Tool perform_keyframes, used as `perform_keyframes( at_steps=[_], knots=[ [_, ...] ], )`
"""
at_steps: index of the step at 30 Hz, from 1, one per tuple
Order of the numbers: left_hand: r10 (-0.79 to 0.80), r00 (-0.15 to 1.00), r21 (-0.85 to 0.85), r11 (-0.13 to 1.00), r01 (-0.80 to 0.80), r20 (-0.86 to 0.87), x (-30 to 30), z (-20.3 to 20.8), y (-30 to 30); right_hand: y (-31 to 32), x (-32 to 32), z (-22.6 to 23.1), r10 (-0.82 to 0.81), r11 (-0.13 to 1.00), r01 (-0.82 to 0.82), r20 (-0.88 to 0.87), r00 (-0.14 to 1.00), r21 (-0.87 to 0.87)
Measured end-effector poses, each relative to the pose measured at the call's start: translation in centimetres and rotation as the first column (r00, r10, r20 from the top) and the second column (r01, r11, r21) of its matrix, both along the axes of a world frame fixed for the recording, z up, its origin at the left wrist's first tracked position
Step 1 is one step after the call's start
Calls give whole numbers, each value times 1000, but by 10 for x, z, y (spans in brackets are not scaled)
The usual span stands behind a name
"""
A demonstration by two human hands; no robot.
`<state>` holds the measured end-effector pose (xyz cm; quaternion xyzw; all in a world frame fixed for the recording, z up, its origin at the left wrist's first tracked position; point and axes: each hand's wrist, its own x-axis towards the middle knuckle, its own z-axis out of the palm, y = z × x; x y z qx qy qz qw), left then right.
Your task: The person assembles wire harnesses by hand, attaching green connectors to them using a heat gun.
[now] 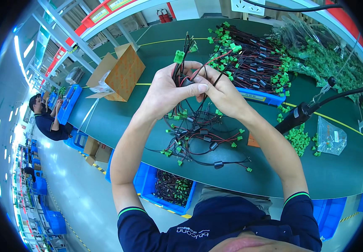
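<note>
Both hands are raised over the green bench, close together, with a bunch of red and black wires between them. My left hand [167, 88] is closed round the wire harness [185, 77], whose green connector [179, 56] sticks up above the fingers. Pinching wires of the same harness is my right hand [223, 94], and another green connector [235, 48] points up to its right. The fingers partly hide the harness's middle. On the bench under the hands lies a loose pile of wire harnesses [204, 137] with black cylinders and green connectors.
Behind my right hand, a blue tray [259, 96] carries many harnesses. Loose green connectors [297, 140] lie beside a black hand tool [295, 117] and a clear bag [332, 136]. An open cardboard box [125, 73] stands left. A blue bin [148, 197] sits below; another person [49, 119] works far left.
</note>
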<state>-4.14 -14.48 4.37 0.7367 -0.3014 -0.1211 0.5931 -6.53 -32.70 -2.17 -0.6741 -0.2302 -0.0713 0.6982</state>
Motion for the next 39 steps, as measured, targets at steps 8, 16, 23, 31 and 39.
perform_keyframes(
  at_steps=[8,16,23,31,39],
  knots=[
    [0,991,1,1000,0,136,2,-15,-15,-15,-18,15,-247,833,342,260,933,-436],
    [-63,742,280,944,-172,668,-12,-24,-31,-44,-32,1,182,982,-174,-121,976,72],
    [-107,616,337,902,-271,780,-43,-31,-53,-24,-44,-11,-74,887,159,-208,975,433],
    [-151,978,61,988,144,144,-21,-38,-48,-32,-44,-7,-50,668,100,-90,995,737],
    [-240,928,18,967,256,-283,-28,-56,-60,-46,-37,-23,-27,639,65,-63,998,766]
  ],
)
